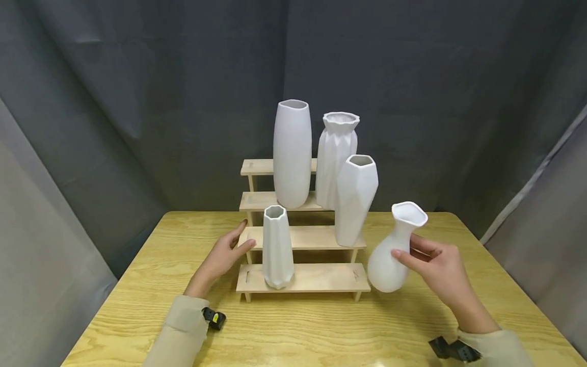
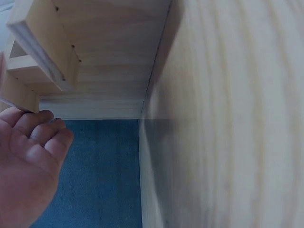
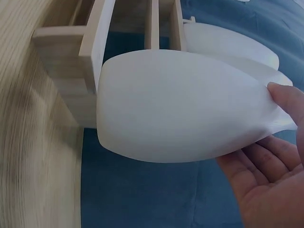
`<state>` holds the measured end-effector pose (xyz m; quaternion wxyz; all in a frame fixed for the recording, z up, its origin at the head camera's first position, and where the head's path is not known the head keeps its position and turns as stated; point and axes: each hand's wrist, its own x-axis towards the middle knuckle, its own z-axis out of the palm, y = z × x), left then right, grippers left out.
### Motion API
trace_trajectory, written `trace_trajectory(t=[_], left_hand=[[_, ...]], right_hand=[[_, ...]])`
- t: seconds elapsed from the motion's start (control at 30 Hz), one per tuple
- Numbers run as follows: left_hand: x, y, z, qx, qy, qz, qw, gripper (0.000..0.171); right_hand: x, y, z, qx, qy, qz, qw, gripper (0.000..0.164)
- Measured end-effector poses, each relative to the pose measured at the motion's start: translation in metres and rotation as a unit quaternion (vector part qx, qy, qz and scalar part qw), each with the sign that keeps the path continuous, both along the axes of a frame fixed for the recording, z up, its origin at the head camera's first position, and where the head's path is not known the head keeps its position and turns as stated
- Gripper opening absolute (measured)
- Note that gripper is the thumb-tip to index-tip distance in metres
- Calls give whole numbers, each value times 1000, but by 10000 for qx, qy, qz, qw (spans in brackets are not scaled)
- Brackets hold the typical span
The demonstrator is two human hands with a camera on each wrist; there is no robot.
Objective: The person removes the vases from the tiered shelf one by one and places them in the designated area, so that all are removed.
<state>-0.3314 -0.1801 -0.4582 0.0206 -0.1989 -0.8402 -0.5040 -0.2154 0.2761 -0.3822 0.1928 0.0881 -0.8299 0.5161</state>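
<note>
My right hand (image 1: 437, 265) pinches a white bulbous vase (image 1: 387, 265) with a flared, squarish mouth by its neck and shoulder. This vase tilts slightly, above the table and just right of the wooden tiered stand (image 1: 316, 278). In the right wrist view, its rounded body (image 3: 180, 107) covers part of the stand. My left hand (image 1: 224, 255) grips the stand's left side by the second tier from the bottom; in the left wrist view, its curled fingers (image 2: 42, 130) meet the wood, while the thumb is hidden there.
On the stand are a slim ribbed vase (image 1: 277, 250) on the lowest tier, a faceted vase (image 1: 355, 199) at right, a tall smooth vase (image 1: 292, 153) and a pleated vase (image 1: 337, 163) higher up. Wood-grain table (image 1: 293, 331) lies beneath; a dark curtain (image 1: 206, 102) hangs behind.
</note>
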Motion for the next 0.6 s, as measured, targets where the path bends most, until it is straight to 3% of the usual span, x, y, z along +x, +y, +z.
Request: trace_trajectory(t=[0.6], left_hand=[[-1, -1, 1, -131, -153, -44, 9998, 81]], right_hand=[[-40, 8, -9, 555, -102, -532, 9970, 59]])
